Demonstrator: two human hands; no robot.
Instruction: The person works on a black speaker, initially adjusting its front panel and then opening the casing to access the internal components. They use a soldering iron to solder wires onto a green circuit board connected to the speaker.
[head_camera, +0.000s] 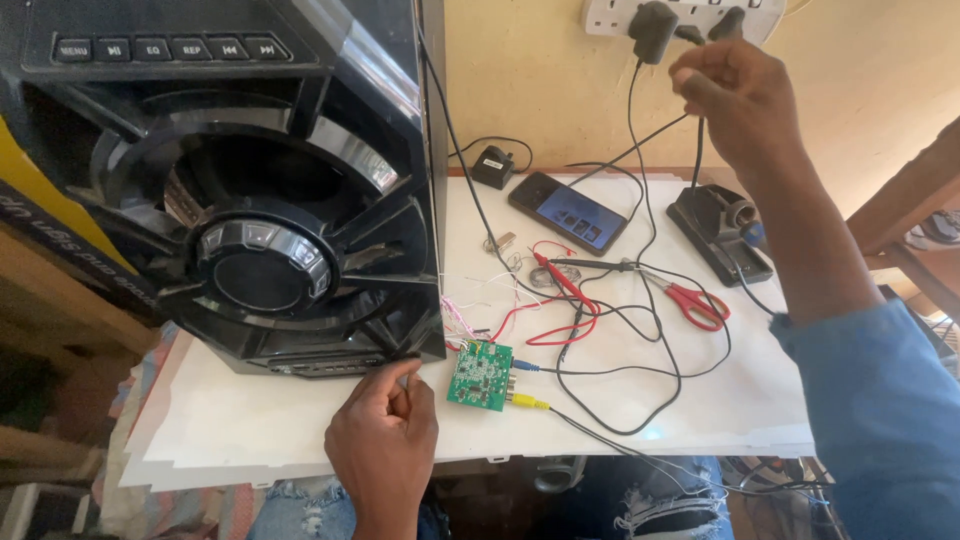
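Observation:
My left hand (385, 440) rests at the front edge of the white board (250, 425), fingers curled against the lower corner of a large black speaker (260, 200). Just right of it lies a small green circuit board (480, 375) with thin wires attached. My right hand (735, 95) is raised to the wall socket strip (610, 15), fingers closed around a black plug (722, 25) and its cable. A second black plug (652, 28) sits in the socket beside it.
On the board lie a phone (568, 212) with a lit screen, red-handled scissors (695, 300), red and black probe leads (560, 290), a black soldering-iron stand (722, 232) and a small black adapter (493, 165). Black cables loop across the middle.

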